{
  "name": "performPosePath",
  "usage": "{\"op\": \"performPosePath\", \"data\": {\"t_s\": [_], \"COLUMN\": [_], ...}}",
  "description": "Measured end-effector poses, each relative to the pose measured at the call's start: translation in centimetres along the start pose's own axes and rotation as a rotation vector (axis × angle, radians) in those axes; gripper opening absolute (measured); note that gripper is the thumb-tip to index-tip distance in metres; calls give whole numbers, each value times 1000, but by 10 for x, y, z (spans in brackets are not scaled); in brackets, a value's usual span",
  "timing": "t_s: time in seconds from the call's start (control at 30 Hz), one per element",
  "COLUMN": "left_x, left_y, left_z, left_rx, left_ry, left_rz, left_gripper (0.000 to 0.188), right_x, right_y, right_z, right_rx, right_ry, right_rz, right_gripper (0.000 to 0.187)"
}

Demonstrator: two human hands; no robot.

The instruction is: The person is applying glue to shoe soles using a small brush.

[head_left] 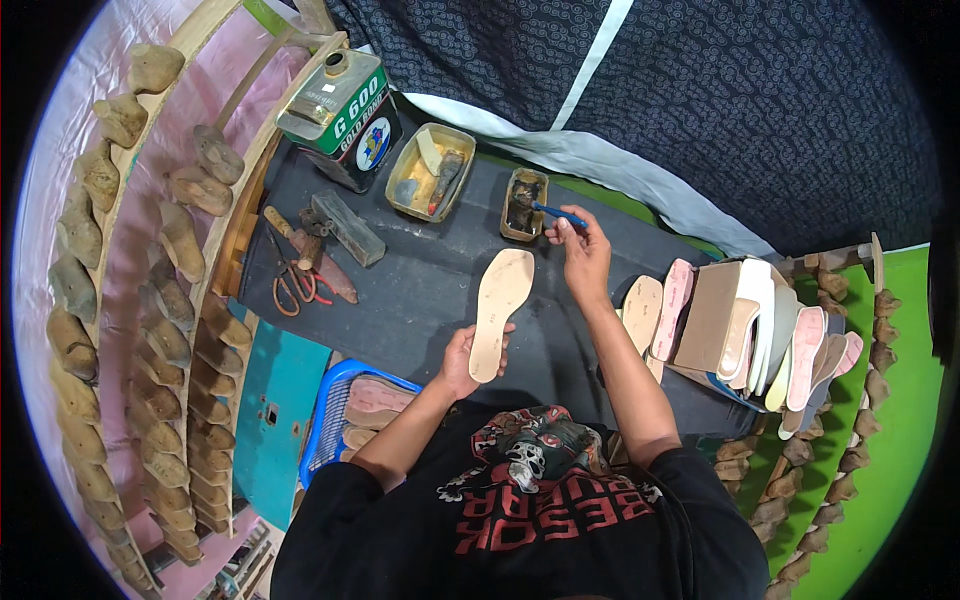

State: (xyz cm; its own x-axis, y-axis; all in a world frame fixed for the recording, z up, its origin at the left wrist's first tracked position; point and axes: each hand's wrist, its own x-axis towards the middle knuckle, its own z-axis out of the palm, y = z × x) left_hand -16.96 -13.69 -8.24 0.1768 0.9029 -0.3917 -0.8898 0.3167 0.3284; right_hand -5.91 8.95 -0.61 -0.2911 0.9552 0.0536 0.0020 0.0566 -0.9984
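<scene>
My left hand (pixel 462 352) grips the near end of a tan insole (pixel 497 305), holding it flat above the dark mat (pixel 420 290) in the middle of the scene, while my right hand (pixel 580 245) pinches a blue-handled brush (pixel 556 212) whose tip dips into the small glue tin (pixel 524 204) just beyond. I'd judge it best to take a modest load, wipe excess on the tin's rim, and keep the insole level and steady for an even coat. The bristles and the tin's contents are too dark to make out.
</scene>
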Motion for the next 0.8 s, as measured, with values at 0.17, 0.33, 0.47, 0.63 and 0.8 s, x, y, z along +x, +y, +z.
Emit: {"op": "performPosePath", "data": {"t_s": [0.17,0.33,0.47,0.63,0.8], "left_x": [5,4,4,5,8], "left_y": [-2,-2,-3,-1,-4], "left_z": [5,9,6,9,10], "left_rx": [12,47,15,63,56], "left_ry": [-33,-31,-61,-68,-67], "left_rz": [-24,-27,-33,-37,-47], "left_gripper": [63,63,63,63,63], "right_x": [1,-2,-10,-10,-5], "right_y": [-2,-6,-6,-13,-11], "right_z": [-9,-10,-14,-20,-22], "right_rx": [-24,97,70,35,54], "right_ry": [61,77,130,146,113], "right_rz": [-69,1,-51,-48,-57], "right_gripper": [23,23,23,23,23]}}
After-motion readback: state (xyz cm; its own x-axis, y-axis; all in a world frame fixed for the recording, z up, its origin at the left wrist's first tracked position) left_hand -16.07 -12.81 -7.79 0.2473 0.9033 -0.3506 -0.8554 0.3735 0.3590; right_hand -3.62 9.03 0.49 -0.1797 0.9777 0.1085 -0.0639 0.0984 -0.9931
